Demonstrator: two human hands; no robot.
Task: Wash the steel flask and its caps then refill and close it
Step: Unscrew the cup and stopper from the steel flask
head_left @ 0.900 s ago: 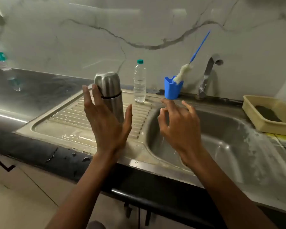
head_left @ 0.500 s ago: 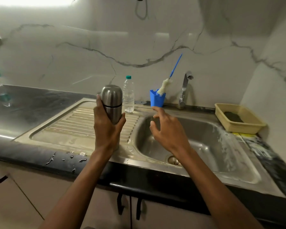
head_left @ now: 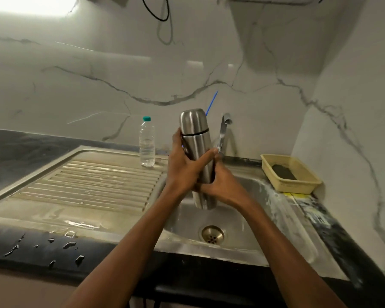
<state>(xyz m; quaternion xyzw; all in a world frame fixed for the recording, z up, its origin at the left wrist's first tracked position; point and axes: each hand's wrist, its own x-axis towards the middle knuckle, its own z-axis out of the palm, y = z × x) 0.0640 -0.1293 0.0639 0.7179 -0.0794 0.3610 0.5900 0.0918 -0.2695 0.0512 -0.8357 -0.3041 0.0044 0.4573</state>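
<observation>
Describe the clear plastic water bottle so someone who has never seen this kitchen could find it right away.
Start at the steel sink and look to its ribbed draining board on the left. At the board's back right corner, near the marble wall, the plastic water bottle stands upright. It is see-through with a teal cap, unlike the shiny steel flask held beside it.

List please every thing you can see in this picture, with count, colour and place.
flask: one, steel, cap on, held above the sink
sink: one, steel, in the dark counter
drain: one, brass-coloured, sink bottom
draining board: one, steel, wet, left of the sink
water bottle: one, clear with teal cap, back of the board
tap: one, steel, behind the flask
tray: one, yellow, right of the sink
left hand: grips the flask
right hand: grips the flask lower down
</observation>
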